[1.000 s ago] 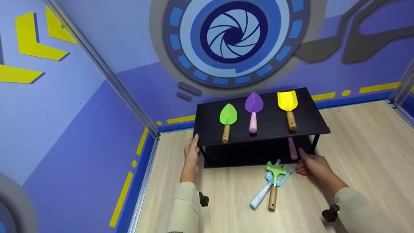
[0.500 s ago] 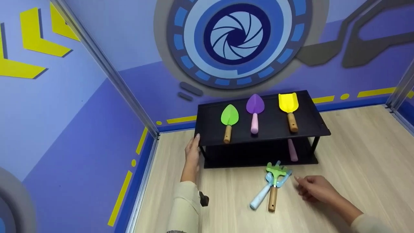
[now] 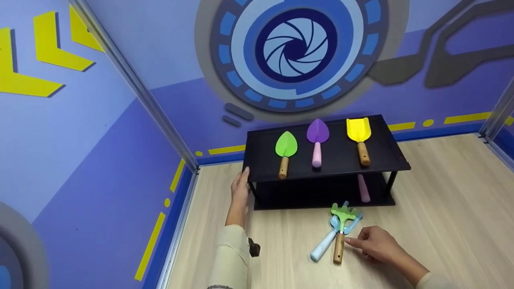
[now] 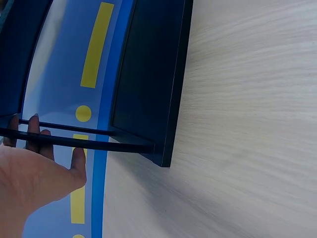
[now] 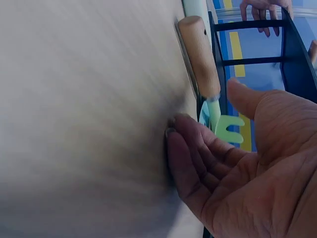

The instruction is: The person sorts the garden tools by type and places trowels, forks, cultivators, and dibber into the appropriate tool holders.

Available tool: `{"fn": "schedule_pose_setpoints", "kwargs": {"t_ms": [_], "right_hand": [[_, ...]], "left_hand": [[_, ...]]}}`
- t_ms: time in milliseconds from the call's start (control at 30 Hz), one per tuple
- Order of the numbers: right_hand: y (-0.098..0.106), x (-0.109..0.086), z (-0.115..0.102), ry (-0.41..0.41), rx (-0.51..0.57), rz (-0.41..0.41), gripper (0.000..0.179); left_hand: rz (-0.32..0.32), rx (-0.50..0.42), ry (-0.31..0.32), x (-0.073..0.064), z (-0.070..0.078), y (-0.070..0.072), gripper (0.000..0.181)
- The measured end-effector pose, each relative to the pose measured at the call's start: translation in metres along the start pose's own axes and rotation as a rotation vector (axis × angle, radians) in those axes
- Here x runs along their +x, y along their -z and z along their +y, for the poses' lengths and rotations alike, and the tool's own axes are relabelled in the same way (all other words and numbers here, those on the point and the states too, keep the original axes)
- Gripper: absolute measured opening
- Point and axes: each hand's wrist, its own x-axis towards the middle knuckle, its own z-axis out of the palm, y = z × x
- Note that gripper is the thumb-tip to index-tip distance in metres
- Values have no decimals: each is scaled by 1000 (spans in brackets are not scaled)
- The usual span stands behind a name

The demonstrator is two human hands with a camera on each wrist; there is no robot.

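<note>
My left hand (image 3: 240, 188) holds the left end of a black two-tier shelf (image 3: 265, 160), thumb at the top corner. Some of its fingers show behind a post in the left wrist view. Beside the wooden handle of a green hand rake (image 3: 339, 245) is my right hand (image 3: 377, 243), thumb and loosely bent fingers apart; head-view contact is unclear. The rake lies across a light blue hand fork (image 3: 322, 245) on the table. On the top tier lie a green trowel (image 3: 286, 144), a purple trowel (image 3: 317, 131) with pink handle, and a yellow square-ended shovel (image 3: 358, 130).
A pink handle (image 3: 364, 188) sticks out from the lower tier, the rest of that tool hidden. Behind the shelf rises a blue printed wall (image 3: 225, 94); another panel (image 3: 100, 160) bounds the left. Wood-grain tabletop (image 3: 445, 188) extends right of the shelf.
My right hand has left the pink handle at the lower tier and come down and left to the rake's handle. My left hand stays at the shelf's end.
</note>
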Motion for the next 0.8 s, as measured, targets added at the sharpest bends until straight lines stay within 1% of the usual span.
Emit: {"fn": "schedule_pose_setpoints", "kwargs": {"t_ms": [200, 300, 433, 500, 633, 800], "right_hand": [[-7, 4, -3, 20, -91, 81, 48], [-8, 7, -3, 35, -129, 105, 49], [-10, 9, -4, 55, -146, 117, 49], [-12, 10, -5, 62, -147, 123, 48], [-16, 12, -9, 47, -143, 125, 50], [-20, 14, -14, 27, -164, 119, 54]], "left_hand": [[9, 4, 5, 0, 0, 0, 85], [11, 12, 28, -1, 0, 0, 89], [14, 8, 37, -2, 0, 1, 92], [15, 1, 31, 0, -1, 1, 92], [9, 0, 29, 1, -2, 0, 91], [23, 16, 57, 0, 0, 0, 94]]}}
